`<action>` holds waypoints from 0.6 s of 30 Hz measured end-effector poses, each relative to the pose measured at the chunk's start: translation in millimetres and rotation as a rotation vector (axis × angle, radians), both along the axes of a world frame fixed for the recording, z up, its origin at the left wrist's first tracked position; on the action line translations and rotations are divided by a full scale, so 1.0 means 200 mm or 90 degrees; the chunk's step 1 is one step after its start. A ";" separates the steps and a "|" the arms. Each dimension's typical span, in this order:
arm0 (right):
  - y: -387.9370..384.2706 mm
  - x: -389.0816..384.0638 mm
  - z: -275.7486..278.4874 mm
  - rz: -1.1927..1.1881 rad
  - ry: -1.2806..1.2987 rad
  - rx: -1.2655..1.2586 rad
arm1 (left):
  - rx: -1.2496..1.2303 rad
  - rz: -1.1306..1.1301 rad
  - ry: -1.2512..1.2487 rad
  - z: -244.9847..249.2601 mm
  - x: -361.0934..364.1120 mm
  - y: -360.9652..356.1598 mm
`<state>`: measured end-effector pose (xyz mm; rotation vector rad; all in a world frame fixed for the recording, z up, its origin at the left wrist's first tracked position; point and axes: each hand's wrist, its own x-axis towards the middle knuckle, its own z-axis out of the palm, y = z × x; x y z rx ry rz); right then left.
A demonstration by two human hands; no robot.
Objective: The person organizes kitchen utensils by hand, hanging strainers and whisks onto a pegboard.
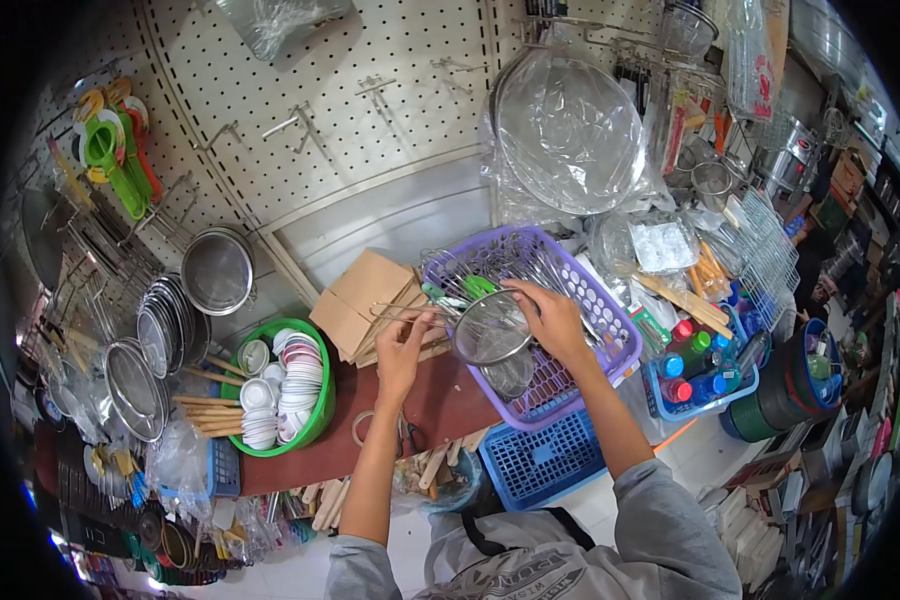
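A round wire-mesh strainer (491,331) is held up in front of me, over the near left part of a purple basket (625,352). The fingers of my right hand (554,318) are closed on its metal rim. My left hand (406,345) pinches the thin wire handle on the strainer's left. Inside the purple basket lie wire kitchen utensils and a bright green item (478,287), partly hidden behind the strainer. Brown cardboard (368,290) leans behind my left hand.
A green basket (322,408) of small bowls stands left on the red-brown table (440,410), near scissors (407,436). A blue basket (545,462) sits below; a light-blue basket (705,402) with bottles is right. Strainers (217,270) hang left on the pegboard (370,150).
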<state>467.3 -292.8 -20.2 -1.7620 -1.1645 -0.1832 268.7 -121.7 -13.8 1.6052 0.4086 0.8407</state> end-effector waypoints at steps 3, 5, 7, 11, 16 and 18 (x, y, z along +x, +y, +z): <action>0.05 -0.03 0.05 0.027 -0.006 -0.073 | -0.043 -0.010 -0.027 0.00 -0.05 0.05; 0.10 -0.05 0.01 0.050 0.039 -0.076 | -0.021 -0.020 -0.009 0.03 -0.11 0.03; 0.17 -0.08 -0.04 0.100 0.113 -0.078 | -0.005 -0.038 0.027 0.04 -0.17 0.01; 0.32 -0.20 -0.18 0.195 0.194 0.001 | 0.055 -0.007 0.092 -0.05 -0.32 0.04; 0.47 -0.40 -0.21 0.379 0.306 -0.037 | 0.001 0.078 0.087 0.03 -0.55 0.05; 0.51 -0.50 -0.17 0.453 0.380 -0.063 | 0.010 0.120 0.102 0.02 -0.66 0.08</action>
